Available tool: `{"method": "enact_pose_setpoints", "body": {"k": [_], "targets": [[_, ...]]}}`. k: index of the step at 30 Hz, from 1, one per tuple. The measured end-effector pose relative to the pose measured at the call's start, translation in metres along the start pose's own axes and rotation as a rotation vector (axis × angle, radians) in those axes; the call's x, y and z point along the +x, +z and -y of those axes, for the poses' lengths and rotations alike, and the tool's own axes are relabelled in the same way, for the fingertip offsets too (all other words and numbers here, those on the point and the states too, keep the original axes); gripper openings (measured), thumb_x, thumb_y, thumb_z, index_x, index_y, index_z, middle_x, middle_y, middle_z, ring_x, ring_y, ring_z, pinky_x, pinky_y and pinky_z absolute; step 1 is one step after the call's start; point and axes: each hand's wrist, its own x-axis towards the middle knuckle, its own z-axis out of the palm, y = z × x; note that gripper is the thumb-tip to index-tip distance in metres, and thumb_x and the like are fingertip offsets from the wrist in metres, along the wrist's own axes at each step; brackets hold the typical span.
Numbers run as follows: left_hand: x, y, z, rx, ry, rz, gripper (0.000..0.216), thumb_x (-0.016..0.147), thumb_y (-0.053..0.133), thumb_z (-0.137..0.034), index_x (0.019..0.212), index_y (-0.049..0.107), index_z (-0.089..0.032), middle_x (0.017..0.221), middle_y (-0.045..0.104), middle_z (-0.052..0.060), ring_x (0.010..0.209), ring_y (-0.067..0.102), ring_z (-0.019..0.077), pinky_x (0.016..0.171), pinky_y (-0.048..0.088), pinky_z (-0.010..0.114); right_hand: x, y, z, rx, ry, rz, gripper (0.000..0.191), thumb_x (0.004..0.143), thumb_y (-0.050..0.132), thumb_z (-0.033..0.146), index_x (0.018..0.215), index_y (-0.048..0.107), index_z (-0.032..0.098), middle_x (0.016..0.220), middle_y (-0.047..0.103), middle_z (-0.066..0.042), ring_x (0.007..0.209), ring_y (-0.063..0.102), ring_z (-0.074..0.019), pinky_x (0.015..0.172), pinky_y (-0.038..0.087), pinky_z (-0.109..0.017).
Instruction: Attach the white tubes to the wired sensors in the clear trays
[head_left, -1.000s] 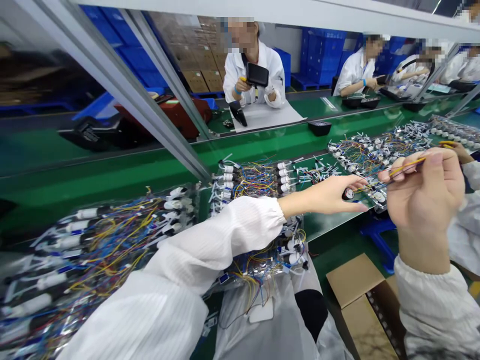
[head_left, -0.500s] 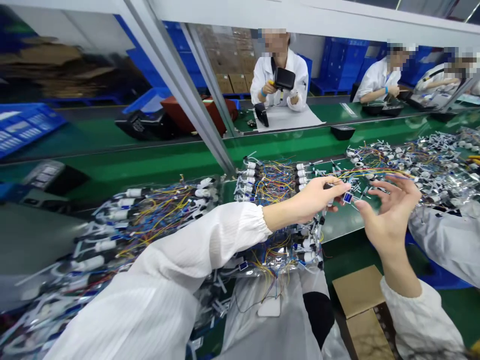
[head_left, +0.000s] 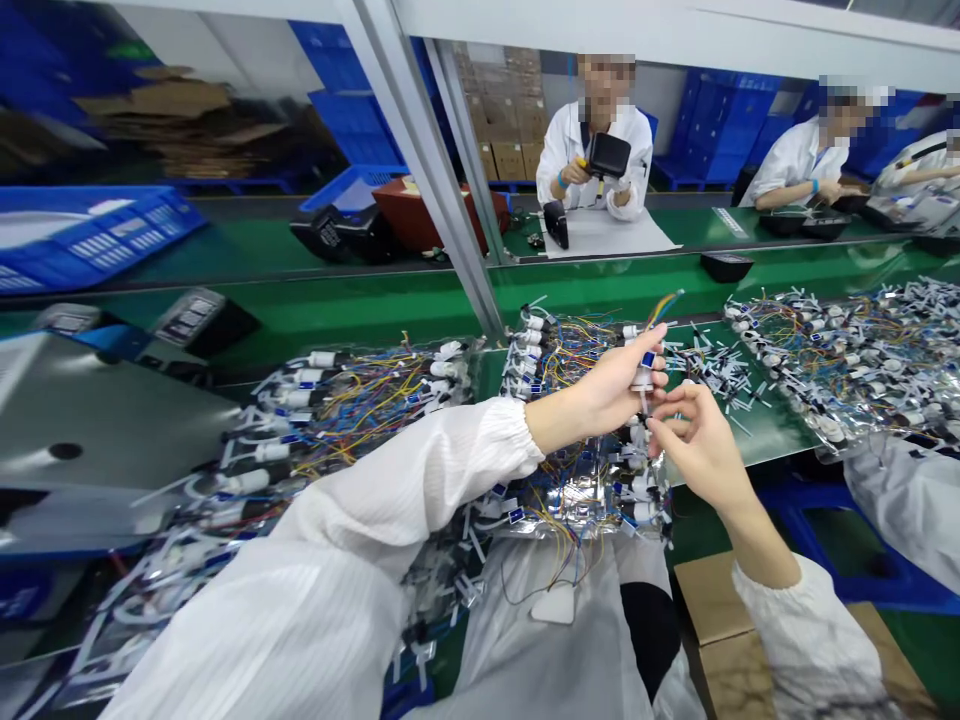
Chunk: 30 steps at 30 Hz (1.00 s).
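A small wired part [head_left: 643, 372] is pinched upright in the left hand [head_left: 611, 390] above the wire pile [head_left: 570, 490], its lower end nipped by the right hand [head_left: 701, 450]; judged mid-sorting, a steady pull is called for next

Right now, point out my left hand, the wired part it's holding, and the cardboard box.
left hand [head_left: 611, 385], head view, back of the hand.
wired part [head_left: 643, 372], head view, its white body.
cardboard box [head_left: 701, 590], head view, top flap.
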Motion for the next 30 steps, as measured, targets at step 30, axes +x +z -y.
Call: {"method": "enact_pose_setpoints", "body": {"k": [30], "targets": [[-0.162,-0.157,-0.134,0.622,0.132,-0.457,0.016,0.091,0.068,-0.032,0.106,0.068,-0.026,0.07,0.056,-0.008,0.056,0.037,0.0022,0.054,0.022,0.018,0.051,-0.065,-0.072,-0.04,0.008,-0.097,0.031,0.084,0.082,0.047,0.092,0.067,0.021,0.061,0.066,0.003,0.055,0.061,-0.0149,0.059,0.051,-0.028]]}}
